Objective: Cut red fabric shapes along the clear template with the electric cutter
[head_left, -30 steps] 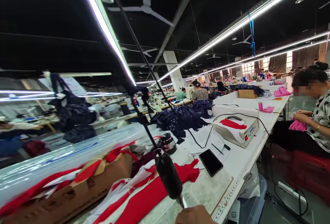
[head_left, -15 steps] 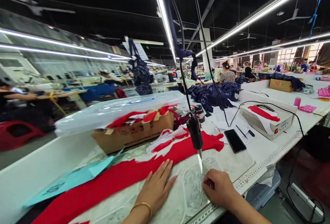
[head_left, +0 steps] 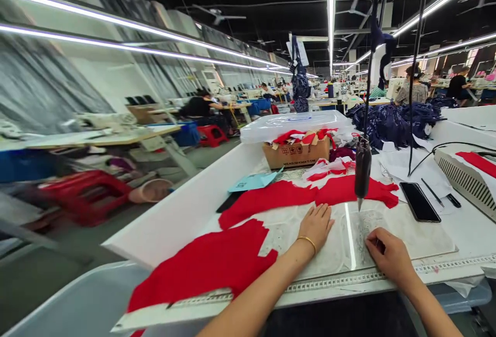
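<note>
My left hand (head_left: 316, 227), with a gold bangle at the wrist, lies flat on the worktop, its fingertips at the lower edge of a long red cloth piece (head_left: 271, 198). To the right, my right hand (head_left: 390, 255) rests near the front edge with its fingers curled in; whether something small is in them is hidden. Between and beyond the hands, a dark-handled tool with a pointed metal tip (head_left: 363, 169) hangs on a cord, apart from both. Another red cloth piece (head_left: 205, 262) lies at the left, partly over the front edge.
A measuring tape strip (head_left: 333, 281) runs along the front edge. Behind are a cardboard box (head_left: 296, 155) of red scraps, blue paper (head_left: 256, 180) and dark navy fabric (head_left: 395, 125). At right lie a phone (head_left: 419, 201) and a vented control box (head_left: 467, 179).
The view has swung left, so the table and both hands appear farther right. The near red cloth piece has come into fuller view. Both hands keep much the same pose.
</note>
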`<state>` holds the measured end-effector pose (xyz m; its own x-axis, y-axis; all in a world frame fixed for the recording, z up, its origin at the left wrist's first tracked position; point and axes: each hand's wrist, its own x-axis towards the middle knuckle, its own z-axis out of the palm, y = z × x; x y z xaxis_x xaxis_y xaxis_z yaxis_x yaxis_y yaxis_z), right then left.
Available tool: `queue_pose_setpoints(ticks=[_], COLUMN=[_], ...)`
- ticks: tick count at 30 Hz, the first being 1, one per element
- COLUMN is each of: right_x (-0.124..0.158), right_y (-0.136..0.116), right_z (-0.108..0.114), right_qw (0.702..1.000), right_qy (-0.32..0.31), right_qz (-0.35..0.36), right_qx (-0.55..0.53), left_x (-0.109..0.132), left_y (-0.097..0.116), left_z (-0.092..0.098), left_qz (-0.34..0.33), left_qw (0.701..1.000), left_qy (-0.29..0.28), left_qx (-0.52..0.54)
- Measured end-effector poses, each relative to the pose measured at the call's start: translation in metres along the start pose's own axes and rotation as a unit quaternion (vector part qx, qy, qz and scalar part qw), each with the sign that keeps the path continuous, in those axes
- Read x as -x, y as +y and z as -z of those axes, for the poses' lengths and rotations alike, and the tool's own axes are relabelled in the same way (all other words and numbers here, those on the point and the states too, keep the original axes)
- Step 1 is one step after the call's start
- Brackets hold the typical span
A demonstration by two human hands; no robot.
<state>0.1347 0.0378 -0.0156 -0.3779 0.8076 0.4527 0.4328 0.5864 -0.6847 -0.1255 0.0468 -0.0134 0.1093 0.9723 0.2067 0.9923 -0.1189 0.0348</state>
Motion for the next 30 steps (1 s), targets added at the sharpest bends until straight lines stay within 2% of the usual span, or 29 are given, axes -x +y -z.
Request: queue_pose_setpoints(ticks=[3, 7, 17, 23, 26, 30], right_x=[0.0, 0.001, 0.008, 0.016, 0.017, 0.017], right_y=[-0.002, -0.002, 0.004, 0.014, 0.019, 0.011], right_z=[0.002, 0.003, 0.003, -0.012, -0.018, -0.017], right_qw=[1.0, 1.0, 0.998, 0.999, 0.999, 0.999], right_qy=[0.004, 0.006, -0.048, -0.008, -0.01, 0.005], right_qz=[0.004, 0.003, -0.002, 0.012, 0.029, 0.028], right_qx=[0.003, 0.02, 0.03, 0.031, 0.028, 0.03], left_x=[0.002, 0.003, -0.021, -0.014, -0.008, -0.007], left_y=[0.007, 0.009, -0.016, -0.021, -0.023, -0.026], left_z=[0.004, 0.012, 0.024, 0.029, 0.031, 0.03], left_qz=[0.004, 0.024, 0.085, 0.09, 0.086, 0.073], left_qw=[1.0, 1.0, 0.995, 0.994, 0.994, 0.994], left_qy=[0.019, 0.014, -0.025, -0.025, -0.024, -0.031], left_qx=[-0.005, -0.013, -0.037, -0.054, -0.066, -0.074])
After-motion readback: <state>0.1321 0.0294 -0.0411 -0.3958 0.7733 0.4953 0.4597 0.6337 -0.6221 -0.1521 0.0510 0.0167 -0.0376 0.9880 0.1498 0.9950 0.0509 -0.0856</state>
